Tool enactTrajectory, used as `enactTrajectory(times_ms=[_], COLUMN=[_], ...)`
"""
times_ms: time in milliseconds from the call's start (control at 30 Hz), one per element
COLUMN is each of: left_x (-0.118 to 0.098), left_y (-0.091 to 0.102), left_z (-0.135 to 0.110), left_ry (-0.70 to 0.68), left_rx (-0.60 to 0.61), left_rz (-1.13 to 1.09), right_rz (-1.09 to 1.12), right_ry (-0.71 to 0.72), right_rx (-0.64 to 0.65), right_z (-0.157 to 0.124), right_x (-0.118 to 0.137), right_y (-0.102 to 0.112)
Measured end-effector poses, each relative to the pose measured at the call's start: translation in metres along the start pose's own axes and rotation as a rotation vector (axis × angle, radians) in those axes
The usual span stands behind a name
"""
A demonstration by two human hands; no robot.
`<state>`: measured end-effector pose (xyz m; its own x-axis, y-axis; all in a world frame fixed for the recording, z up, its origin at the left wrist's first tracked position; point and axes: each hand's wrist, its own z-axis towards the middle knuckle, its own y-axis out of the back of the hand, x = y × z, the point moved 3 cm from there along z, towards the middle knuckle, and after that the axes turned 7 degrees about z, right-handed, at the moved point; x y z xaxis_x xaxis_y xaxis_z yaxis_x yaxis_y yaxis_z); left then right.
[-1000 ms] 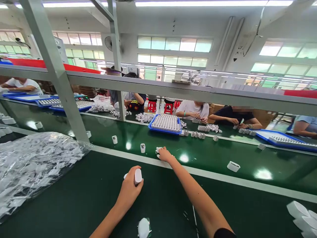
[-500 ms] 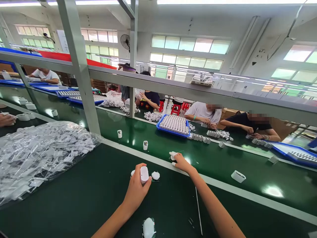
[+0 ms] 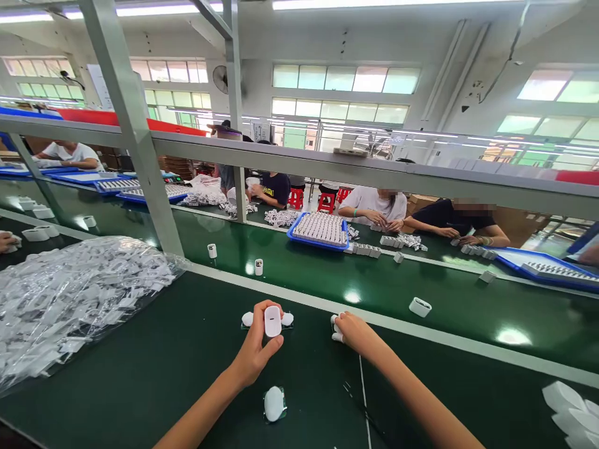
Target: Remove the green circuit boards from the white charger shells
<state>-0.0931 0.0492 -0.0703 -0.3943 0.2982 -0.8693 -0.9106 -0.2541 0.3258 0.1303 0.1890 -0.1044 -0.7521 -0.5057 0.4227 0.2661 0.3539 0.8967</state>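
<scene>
My left hand [image 3: 255, 352] is closed around a small white oblong casing [image 3: 272, 320], held upright just above the dark green bench. Two white oval parts [image 3: 286, 319] lie right behind it. My right hand [image 3: 352, 330] rests on the bench near the pale dividing strip, its white-capped fingertips curled on a small white piece [image 3: 335, 322] that I cannot name. Another white oval part in clear film [image 3: 274, 403] lies on the bench below my left hand.
A big clear bag of white parts [image 3: 70, 299] fills the left. White casings [image 3: 420, 306] ride the glossy green conveyor [image 3: 327, 280] beyond. Other people sit opposite by blue trays [image 3: 319, 230]. A grey frame post [image 3: 135, 143] rises at left. More white parts [image 3: 573, 408] lie at the right edge.
My right hand has drawn back from the conveyor to the bench edge with a small white piece. My left hand keeps its casing. The casings on the belt have drifted left.
</scene>
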Motion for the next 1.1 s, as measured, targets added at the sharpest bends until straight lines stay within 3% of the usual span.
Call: enactTrajectory(times_ms=[133, 267, 367, 500, 600, 767, 833, 1000, 1100], left_x=[-0.05, -0.09, -0.106, -0.115, -0.119, -0.128, -0.13, -0.138, -0.142], left_y=[-0.015, -0.049, -0.085, -0.124, -0.127, -0.101, -0.09, -0.057, -0.043], left_z=[-0.004, 0.004, 0.006, -0.004, -0.013, -0.02, -0.015, -0.003, -0.007], left_ry=[-0.09, 0.043, 0.168, 0.334, 0.312, 0.149, 0.044, -0.396, -0.585], left_rx=[0.163, 0.381, 0.582, 0.684, 0.681, 0.844, 0.791, 0.176, -0.008], left_rz=[0.0, -0.162, -0.325, -0.583, -0.636, -0.524, -0.382, -0.043, 0.028], right_rz=[0.284, 0.673, 0.915, 1.266, 1.196, 0.953, 0.934, 0.845, 0.701], right_ry=[0.061, 0.189, 0.279, 0.312, 0.316, 0.319, 0.336, 0.578, 0.72], right_rx=[-0.135, -0.356, -0.535, -0.778, -0.93, -1.151, -1.138, -0.976, -0.972], right_z=[-0.011, -0.037, -0.076, -0.135, -0.16, -0.169, -0.171, -0.189, -0.198], right_x=[-0.001, 0.021, 0.047, 0.074, 0.086, 0.093, 0.094, 0.11, 0.119], right_y=[0.014, 0.043, 0.065, 0.081, 0.079, 0.077, 0.081, 0.089, 0.087])
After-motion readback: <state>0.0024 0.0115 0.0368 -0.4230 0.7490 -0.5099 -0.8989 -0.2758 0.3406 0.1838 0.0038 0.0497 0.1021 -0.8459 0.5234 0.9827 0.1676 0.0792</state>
